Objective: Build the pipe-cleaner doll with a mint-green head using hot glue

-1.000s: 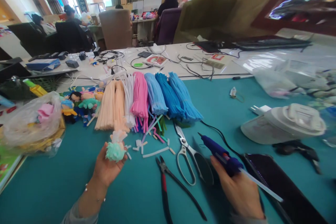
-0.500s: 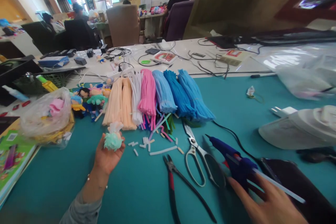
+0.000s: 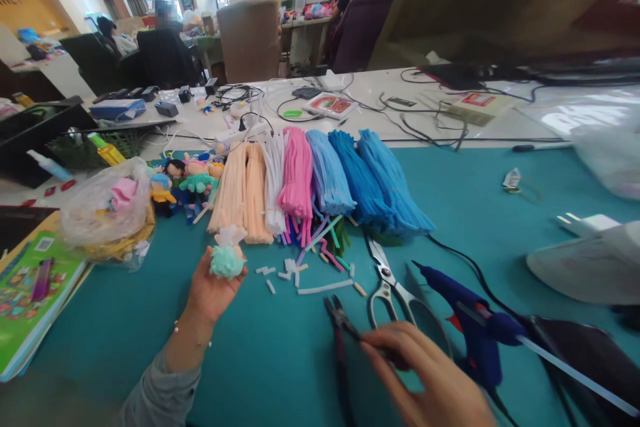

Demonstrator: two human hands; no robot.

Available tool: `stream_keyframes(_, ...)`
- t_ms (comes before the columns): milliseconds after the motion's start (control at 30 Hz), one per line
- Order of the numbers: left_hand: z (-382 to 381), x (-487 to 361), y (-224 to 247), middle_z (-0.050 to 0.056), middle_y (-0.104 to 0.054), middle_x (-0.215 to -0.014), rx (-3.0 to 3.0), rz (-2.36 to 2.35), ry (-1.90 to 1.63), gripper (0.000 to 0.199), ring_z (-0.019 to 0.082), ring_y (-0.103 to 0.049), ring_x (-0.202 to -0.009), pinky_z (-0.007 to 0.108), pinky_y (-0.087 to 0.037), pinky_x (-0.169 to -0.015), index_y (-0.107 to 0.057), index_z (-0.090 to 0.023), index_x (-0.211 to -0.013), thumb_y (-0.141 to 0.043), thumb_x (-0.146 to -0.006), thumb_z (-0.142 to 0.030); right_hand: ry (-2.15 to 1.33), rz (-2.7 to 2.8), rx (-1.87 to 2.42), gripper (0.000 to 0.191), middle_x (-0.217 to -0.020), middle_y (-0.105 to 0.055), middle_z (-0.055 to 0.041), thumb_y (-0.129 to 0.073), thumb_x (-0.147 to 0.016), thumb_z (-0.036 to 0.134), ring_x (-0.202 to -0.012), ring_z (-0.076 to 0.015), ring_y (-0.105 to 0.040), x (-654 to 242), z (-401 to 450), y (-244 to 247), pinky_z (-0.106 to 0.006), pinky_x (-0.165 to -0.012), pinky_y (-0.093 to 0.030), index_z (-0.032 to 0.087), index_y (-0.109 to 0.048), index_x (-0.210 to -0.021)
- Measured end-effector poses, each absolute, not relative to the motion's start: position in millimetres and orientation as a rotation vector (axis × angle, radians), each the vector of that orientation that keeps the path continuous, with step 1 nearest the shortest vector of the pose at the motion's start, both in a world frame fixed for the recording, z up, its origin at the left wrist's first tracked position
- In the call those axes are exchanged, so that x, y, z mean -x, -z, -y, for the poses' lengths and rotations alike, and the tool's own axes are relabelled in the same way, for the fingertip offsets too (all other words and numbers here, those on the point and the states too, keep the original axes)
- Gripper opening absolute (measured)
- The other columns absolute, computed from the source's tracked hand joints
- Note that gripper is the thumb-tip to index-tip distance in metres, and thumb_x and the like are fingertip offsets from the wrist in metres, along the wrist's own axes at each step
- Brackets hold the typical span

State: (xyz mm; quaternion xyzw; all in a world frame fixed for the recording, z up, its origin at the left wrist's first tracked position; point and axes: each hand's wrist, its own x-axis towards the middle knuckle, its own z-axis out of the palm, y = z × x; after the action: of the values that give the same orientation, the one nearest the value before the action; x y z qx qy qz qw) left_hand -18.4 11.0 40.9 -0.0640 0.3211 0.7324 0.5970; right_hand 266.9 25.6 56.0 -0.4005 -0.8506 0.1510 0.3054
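My left hand (image 3: 215,290) holds a small mint-green fluffy piece (image 3: 227,260) with a pale pink part on top, left of centre. At the lower right, my right hand (image 3: 420,367) has its fingers closed on one handle of the black and red pliers (image 3: 341,320), whose jaws point away from me. Just beyond that hand lie the silver scissors (image 3: 384,273), partly covered by it. The blue glue gun (image 3: 475,320), with a white glue stick in its back, rests to the right of the hand.
Bundles of peach, white, pink and blue stems (image 3: 297,177) lie across the teal mat (image 3: 270,353). Short cut pieces (image 3: 325,286) are scattered nearby. A plastic bag (image 3: 103,207) and small dolls sit left; a white device (image 3: 590,260) stands right. People sit farther back.
My right hand has left the glue gun, moved left and taken hold of a pliers handle. My left hand still holds the mint piece. The view has shifted slightly, moving objects rightward.
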Motion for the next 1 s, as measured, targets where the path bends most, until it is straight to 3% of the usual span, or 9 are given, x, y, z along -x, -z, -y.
stream_keyframes(233, -13, 11, -41, 0.008, -0.069, -0.074, 0.165, -0.750, -1.644, 0.015, 0.020, -0.065, -0.067, 0.032, -0.054, -0.057, -0.065, -0.013, -0.074, -0.066, -0.073, -0.027, -0.111, 2.637, 1.031, 0.011, -0.079, -0.062, -0.0034, -0.056, -0.080, 0.013, -0.073, -0.0194, -0.060, -192, -62, -57, -0.028, -0.057, -0.043, 0.022, -0.060, -0.085)
stream_keyframes(567, -10, 4, -23, 0.006, -0.070, -0.086, 0.073, -0.624, -1.535, 0.017, 0.021, -0.066, -0.080, 0.034, -0.054, -0.066, -0.065, -0.016, -0.079, -0.073, -0.067, -0.024, -0.100, 2.655, 1.019, 0.011, -0.071, -0.059, -0.0038, -0.056, -0.081, 0.014, -0.066, -0.0190, -0.056, -168, -79, -35, -0.027, -0.049, -0.033, 0.021, -0.057, -0.072)
stream_keyframes(1000, -15, -12, -30, 0.005, -0.068, -0.083, -0.250, -0.573, -1.464, 0.039, 0.015, -0.063, -0.072, 0.025, -0.050, -0.066, -0.064, -0.013, -0.094, -0.079, -0.061, -0.029, -0.404, 2.417, 0.786, 0.024, -0.080, -0.069, -0.0067, -0.045, -0.084, 0.007, -0.074, -0.0172, -0.066, -189, -86, -31, -0.026, -0.064, -0.052, 0.018, -0.066, -0.086)
